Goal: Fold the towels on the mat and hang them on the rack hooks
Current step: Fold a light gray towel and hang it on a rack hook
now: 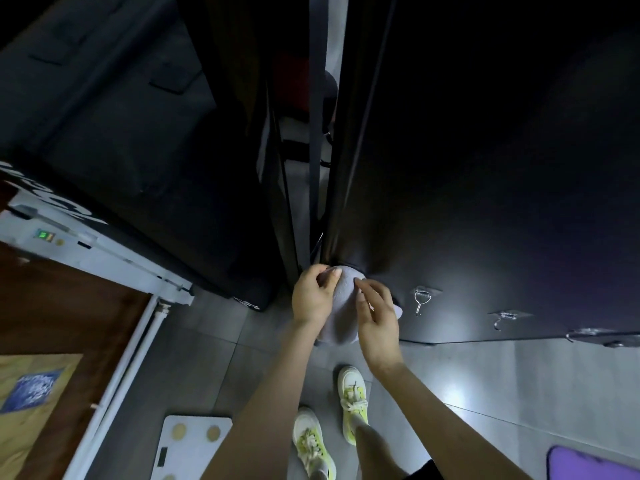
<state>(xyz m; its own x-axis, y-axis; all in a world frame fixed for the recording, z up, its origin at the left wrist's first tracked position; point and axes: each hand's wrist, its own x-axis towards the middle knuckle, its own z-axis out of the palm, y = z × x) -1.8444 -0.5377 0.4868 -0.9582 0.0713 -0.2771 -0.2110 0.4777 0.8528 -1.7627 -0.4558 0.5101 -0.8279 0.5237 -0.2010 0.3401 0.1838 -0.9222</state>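
I see a pale lilac-grey cloth towel (341, 306) bunched against the lower left corner of a glossy black wall panel (485, 202), well above the grey tiled floor (207, 358). Whether it sits on a hook I cannot tell, since the towel covers that spot. My left hand (311, 296) grasps the towel's top, fingers curled over the fabric. My right hand (377, 320) is released, its fingers fairly straight and resting against the towel's right side. To the right, three bare metal hooks (420, 301) run along the panel. A purple foam mat (588, 462) lies on the floor at the lower right, well apart from the towel. White sneakers with yellow-green laces (351, 400) stand below the hands.
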